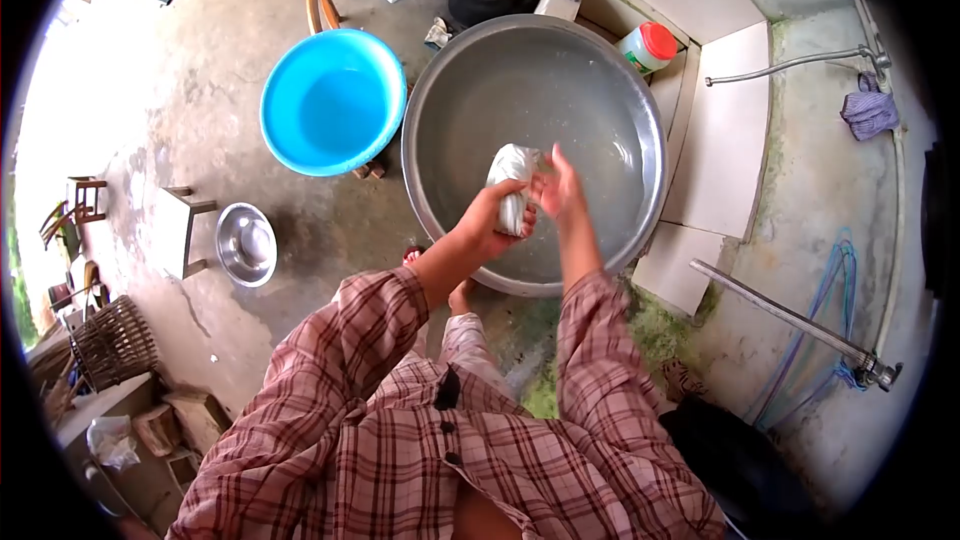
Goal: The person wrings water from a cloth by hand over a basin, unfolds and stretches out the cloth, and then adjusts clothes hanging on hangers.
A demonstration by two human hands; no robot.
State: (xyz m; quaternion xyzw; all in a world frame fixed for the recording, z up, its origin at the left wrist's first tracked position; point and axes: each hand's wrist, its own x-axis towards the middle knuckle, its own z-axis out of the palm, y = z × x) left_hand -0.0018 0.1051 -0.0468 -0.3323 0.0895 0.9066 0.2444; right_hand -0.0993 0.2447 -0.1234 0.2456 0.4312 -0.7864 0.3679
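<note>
A crumpled white bundle (513, 165), cloth or thin plastic by its look, is gripped in my left hand (488, 222), thumb across its front and fingers wrapped underneath. Right beside it, my right hand (561, 192) has its fingers apart, the fingertips at the bundle's right side. Both hands are over the near half of a large grey metal basin (424, 180) with cloudy water inside.
Left of the basin, a blue plastic tub (275, 130) stands raised on a wooden support. A small steel bowl (246, 245) sits near a low stool (175, 232). A red-lidded jar (648, 47) stands on the tiled ledge; a metal pipe (785, 318) juts from the right wall.
</note>
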